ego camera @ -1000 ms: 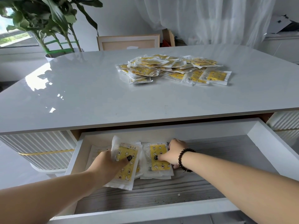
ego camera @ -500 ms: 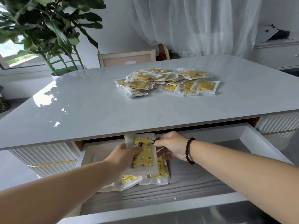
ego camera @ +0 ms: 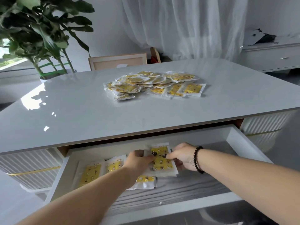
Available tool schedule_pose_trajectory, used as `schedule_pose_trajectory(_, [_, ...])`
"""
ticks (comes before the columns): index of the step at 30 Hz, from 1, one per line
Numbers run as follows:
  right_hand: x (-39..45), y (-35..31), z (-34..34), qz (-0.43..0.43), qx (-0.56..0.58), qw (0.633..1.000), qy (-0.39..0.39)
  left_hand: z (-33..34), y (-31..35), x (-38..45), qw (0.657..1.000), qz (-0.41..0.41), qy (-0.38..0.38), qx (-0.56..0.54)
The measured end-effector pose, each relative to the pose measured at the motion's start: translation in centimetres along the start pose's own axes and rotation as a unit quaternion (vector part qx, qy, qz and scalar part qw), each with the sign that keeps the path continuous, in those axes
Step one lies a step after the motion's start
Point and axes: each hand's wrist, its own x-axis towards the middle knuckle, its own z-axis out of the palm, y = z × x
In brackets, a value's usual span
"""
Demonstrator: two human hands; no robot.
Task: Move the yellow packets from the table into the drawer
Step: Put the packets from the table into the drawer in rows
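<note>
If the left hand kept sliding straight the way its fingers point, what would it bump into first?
Probably the right hand: the left hand points across the yellow packet both hold, toward its fingertips. Depth is hard to judge.
</note>
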Motion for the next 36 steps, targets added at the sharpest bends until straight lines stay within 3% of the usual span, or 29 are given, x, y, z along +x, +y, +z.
schedule_pose_trajectory(4, [2.1,0.6,-1.2,0.019,-0.01,0.999,0.03,-1.3,0.0,1.2,0.974,0.071,-0.005,0.217])
schedule_pose_trajectory(5, [2.5,0.6,-1.4,0.029,-0.028,0.998,0.04,-2.1,0.1,1.1,0.94,0.114,-0.013,0.322])
schedule_pose_trajectory(7, [3.6,1.1,-1.7,0.046,-0.094,0.993,0.059,-3.8,-0.4,0.7,0.829,0.212,-0.061,0.514])
schedule_pose_trajectory(9, [4.0,1.4,-1.4,0.05,-0.155,0.983,0.082,-4.8,-0.9,0.2,0.728,0.267,-0.112,0.622])
schedule_pose_trajectory(11, [4.2,1.4,-1.0,0.044,-0.184,0.976,0.11,-5.2,-1.6,0.1,0.681,0.276,-0.134,0.664])
schedule_pose_trajectory(18, [4.9,1.9,-0.5,0.027,-0.222,0.967,0.12,-4.8,-2.3,0.9,0.633,0.292,-0.127,0.706])
schedule_pose_trajectory(31, [3.5,2.0,0.4,-0.083,-0.425,0.889,0.15,-4.4,-2.3,0.4,0.612,0.294,-0.122,0.724])
schedule_pose_trajectory(33, [3.1,1.7,0.4,-0.092,-0.435,0.884,0.146,-4.6,-1.9,0.0,0.618,0.317,-0.111,0.711])
schedule_pose_trajectory(36, [2.0,0.3,0.0,-0.112,-0.474,0.862,0.138,-4.6,-0.5,0.0,0.639,0.432,-0.068,0.633])
